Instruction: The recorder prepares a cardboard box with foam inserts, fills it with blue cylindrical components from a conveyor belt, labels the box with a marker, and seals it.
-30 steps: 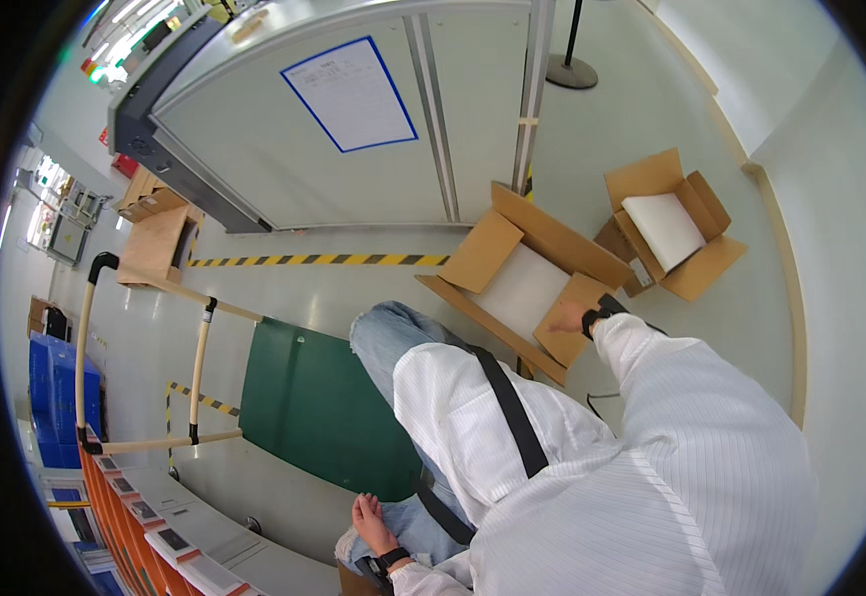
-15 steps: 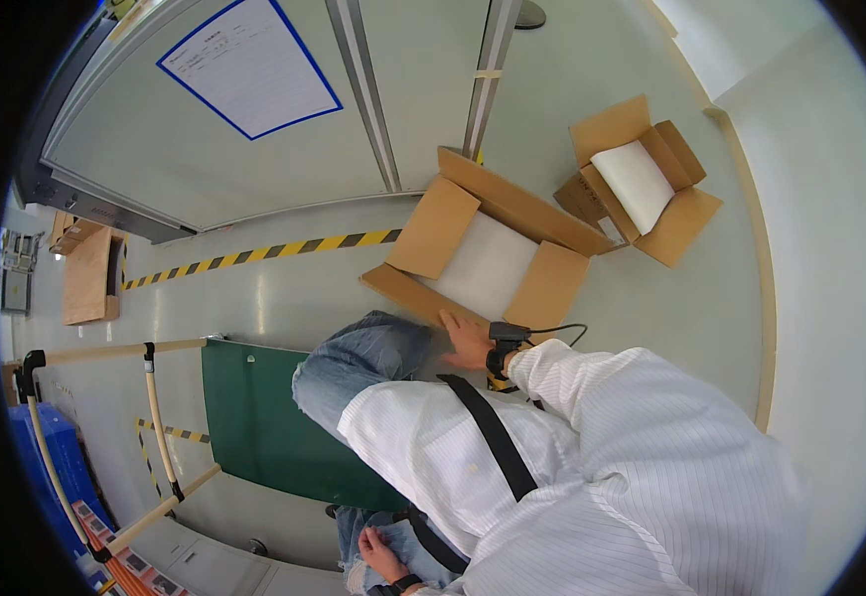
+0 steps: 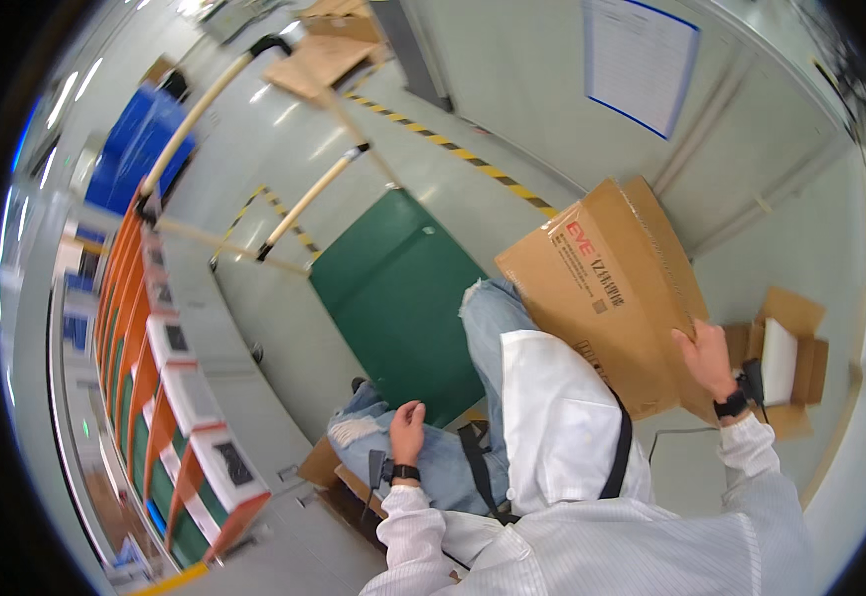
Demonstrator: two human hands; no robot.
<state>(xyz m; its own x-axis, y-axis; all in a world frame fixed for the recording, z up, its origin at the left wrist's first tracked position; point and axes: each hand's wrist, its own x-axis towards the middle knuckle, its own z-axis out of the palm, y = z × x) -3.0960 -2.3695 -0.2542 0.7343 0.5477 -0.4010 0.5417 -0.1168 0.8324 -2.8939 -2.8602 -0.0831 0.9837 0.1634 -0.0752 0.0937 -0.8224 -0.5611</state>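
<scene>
A large brown cardboard box (image 3: 587,283) with red and black print stands tilted beside my knee, a printed side turned up and its flaps at the right. At its right edge my right hand (image 3: 703,358) is closed on the cardboard, thumb on the near face. What the box contains is hidden from here. My left hand (image 3: 407,437) hovers over my jeans-clad leg, fingers curled in, with nothing visible in it.
A second open carton (image 3: 779,363) with a white sheet inside sits on the floor at the right. A green cart deck (image 3: 398,298) with a tan pipe frame lies ahead of my legs. Orange dividers with white boxes (image 3: 195,397) line the left. A grey panel (image 3: 532,109) rises beyond.
My view has swung left. The large box, open upward before, is now tipped up with my right hand gripping its edge. My left hand has lifted more into view.
</scene>
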